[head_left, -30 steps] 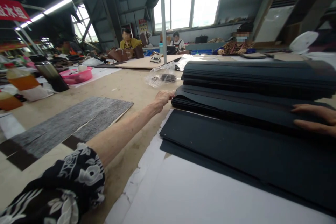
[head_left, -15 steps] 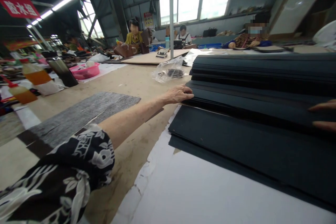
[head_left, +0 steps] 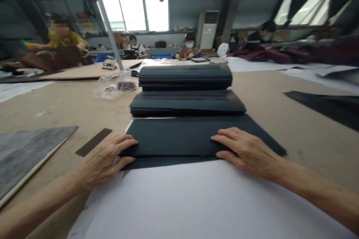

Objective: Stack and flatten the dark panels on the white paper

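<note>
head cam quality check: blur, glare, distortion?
Head view: windows blown out, backlighting the room; edges motion-smeared, worst at right; wide-angle stretch bends the pole; left hand, right hand and black sheet reasonably sharp.

The near edge of the flat black sheet (head_left: 179,138) is partly covered by the left hand (head_left: 105,158) and right hand (head_left: 246,151). The large white paper sheet (head_left: 196,201) is cut off below. The crumpled clear plastic bag (head_left: 116,84) is blurred; its contents possibly dark.

Dark sheet (head_left: 179,138) (matte, rectangular) lies flat on white paper (head_left: 196,201).
</note>
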A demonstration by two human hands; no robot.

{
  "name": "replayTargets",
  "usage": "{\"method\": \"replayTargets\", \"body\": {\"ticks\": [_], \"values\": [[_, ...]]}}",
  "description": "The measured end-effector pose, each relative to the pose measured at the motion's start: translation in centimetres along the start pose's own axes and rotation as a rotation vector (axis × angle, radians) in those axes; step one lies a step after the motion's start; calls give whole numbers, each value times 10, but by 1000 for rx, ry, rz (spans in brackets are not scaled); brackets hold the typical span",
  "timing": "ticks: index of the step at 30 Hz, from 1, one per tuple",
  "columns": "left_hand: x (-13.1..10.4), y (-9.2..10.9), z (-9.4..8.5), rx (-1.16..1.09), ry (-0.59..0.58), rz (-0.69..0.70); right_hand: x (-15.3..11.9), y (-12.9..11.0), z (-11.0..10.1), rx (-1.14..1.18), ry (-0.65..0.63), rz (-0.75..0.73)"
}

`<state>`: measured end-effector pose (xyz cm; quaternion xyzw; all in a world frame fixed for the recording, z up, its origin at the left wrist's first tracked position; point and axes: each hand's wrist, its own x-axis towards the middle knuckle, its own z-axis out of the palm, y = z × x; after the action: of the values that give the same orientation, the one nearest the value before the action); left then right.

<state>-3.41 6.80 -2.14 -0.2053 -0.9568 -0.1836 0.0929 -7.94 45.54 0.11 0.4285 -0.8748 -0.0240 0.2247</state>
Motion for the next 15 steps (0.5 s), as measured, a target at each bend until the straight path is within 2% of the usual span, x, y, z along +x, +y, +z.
{"method": "replayTargets", "body": {"ticks": [4, 11, 15], "values": [[7, -10, 8, 3, 53, 24, -5, -3, -3, -1, 8, 56], [16, -3, -13, -63, -45, 14, -8, -5, -4, -16, 68, -80], [17, -6, -10, 0, -36, 95, -5, -1, 2, -26, 137, -65]]}}
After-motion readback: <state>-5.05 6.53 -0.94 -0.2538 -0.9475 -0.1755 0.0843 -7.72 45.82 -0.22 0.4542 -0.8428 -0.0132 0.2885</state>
